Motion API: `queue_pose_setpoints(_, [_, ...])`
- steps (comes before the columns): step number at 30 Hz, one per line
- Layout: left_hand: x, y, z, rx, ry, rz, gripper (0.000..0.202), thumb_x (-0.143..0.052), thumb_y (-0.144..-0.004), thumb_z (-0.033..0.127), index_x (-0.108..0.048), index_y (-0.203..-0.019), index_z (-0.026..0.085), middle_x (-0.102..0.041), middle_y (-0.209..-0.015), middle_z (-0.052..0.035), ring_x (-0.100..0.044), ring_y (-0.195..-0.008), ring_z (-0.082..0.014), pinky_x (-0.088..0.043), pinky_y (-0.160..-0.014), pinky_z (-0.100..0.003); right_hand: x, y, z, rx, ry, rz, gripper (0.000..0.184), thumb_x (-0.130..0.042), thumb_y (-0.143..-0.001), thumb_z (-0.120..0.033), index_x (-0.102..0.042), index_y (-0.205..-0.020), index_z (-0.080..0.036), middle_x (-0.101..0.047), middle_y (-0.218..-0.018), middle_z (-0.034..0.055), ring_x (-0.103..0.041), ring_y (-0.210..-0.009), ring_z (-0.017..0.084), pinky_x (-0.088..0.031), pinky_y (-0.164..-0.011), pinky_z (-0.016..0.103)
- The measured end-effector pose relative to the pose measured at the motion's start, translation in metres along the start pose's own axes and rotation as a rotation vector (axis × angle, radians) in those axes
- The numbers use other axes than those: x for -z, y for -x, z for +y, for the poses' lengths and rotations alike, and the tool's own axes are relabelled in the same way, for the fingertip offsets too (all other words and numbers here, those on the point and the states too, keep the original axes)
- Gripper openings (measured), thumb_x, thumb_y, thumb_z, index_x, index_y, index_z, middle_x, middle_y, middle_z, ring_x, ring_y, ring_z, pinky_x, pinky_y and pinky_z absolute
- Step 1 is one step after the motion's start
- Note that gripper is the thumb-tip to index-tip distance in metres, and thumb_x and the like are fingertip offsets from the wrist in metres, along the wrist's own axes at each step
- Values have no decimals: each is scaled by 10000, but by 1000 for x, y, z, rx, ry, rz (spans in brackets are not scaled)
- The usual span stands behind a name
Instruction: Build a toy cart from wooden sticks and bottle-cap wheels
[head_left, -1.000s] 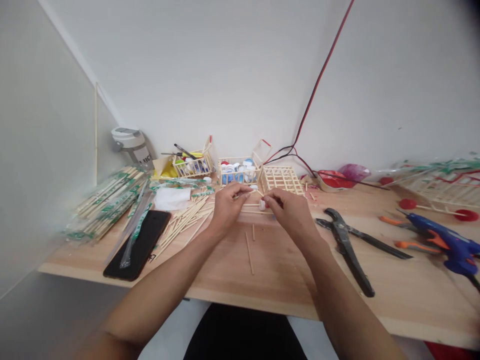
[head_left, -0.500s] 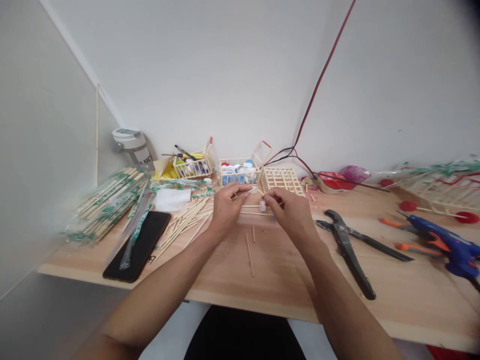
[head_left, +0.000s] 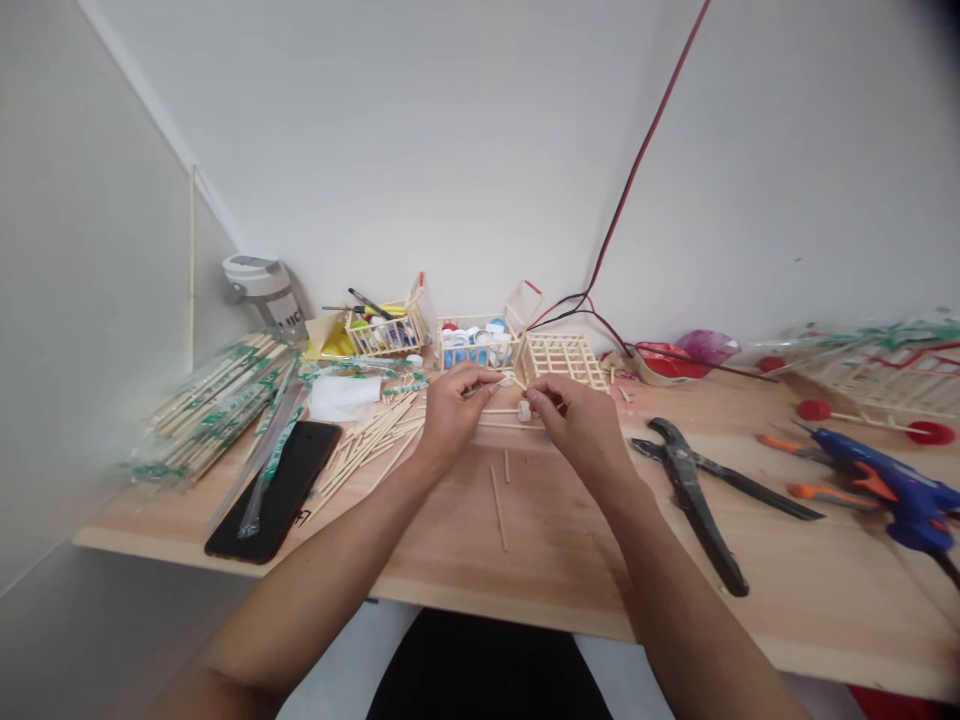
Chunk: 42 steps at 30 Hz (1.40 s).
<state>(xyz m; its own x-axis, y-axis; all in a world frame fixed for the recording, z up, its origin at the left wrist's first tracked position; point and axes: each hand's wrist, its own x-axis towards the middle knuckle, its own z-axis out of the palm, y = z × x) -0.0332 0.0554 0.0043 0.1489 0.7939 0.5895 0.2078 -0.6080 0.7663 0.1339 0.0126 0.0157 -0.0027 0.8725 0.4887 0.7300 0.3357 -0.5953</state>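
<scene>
My left hand (head_left: 452, 408) is closed in a pinch on what looks like a thin pale wooden stick, mostly hidden by the fingers. Facing it, my right hand (head_left: 583, 415) pinches a short wooden stick (head_left: 518, 381) whose end points toward the left fingertips. The two hands are close but apart. Just below the fingertips is a small white bottle cap (head_left: 524, 411), beside long sticks (head_left: 504, 427) lying crosswise between the hands. Two loose sticks, one long (head_left: 499, 508) and one short (head_left: 507, 467), lie on the wooden table (head_left: 450, 560) nearer to me.
Stick baskets (head_left: 566, 362) stand behind my hands, one holding bottle caps (head_left: 480, 345). Loose sticks (head_left: 364, 445), a phone (head_left: 281, 500) and bagged sticks (head_left: 217, 400) lie left. To the right are black-handled cutters (head_left: 694, 500), a blue glue gun (head_left: 885, 475) and a red-lined bowl (head_left: 667, 365).
Both hands keep nearly the same pose, the right fingers shifting very slightly. The whole view has moved a little; the objects on the table stay put.
</scene>
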Motion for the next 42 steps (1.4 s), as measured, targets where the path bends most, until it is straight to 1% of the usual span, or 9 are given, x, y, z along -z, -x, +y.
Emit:
queue_pose_setpoints(11, [1, 0, 0, 21, -9, -4, 148, -625, -792, 123, -746, -816, 204, -714, -840, -43, -624, -812, -169, -488, -738, -296, -1, 1, -1, -3, 6, 4, 181, -499, -856, -244, -625, -732, -205, -649, -688, 6, -581, -666, 150, -375, -642, 254])
queue_pose_setpoints(20, [1, 0, -1, 12, 2, -10, 148, -626, -790, 113, -745, -814, 197, -714, -846, -49, -627, -823, -169, -487, -755, -303, 0, 0, 0, -10, 2, -4, 171, -508, -851, -235, -636, -741, -205, -676, -720, 10, -593, -677, 153, -381, -654, 254])
queue_pose_setpoints(24, [1, 0, 0, 19, -14, -10, 143, -626, -797, 131, -746, -819, 206, -720, -860, -46, -629, -825, -171, -490, -750, -303, -2, 0, 0, -25, -3, 17, 174, -510, -853, -245, -642, -747, -206, -669, -713, 9, -587, -673, 151, -385, -656, 256])
queue_pose_setpoints(33, [0, 0, 0, 1, -13, -4, 159, -628, -797, 104, -748, -815, 206, -713, -842, -40, -627, -812, -168, -482, -741, -300, -5, 1, 3, -50, 8, 34, 161, -533, -845, -274, -653, -763, -205, -662, -689, 11, -569, -630, 150, -378, -625, 262])
queue_pose_setpoints(42, [0, 0, 0, 9, -15, -16, 180, -631, -787, 81, -753, -814, 211, -712, -836, -36, -628, -815, -170, -478, -732, -298, -2, 0, 0, -31, -6, 11, 154, -513, -840, -236, -643, -764, -205, -677, -734, 16, -595, -683, 157, -396, -668, 262])
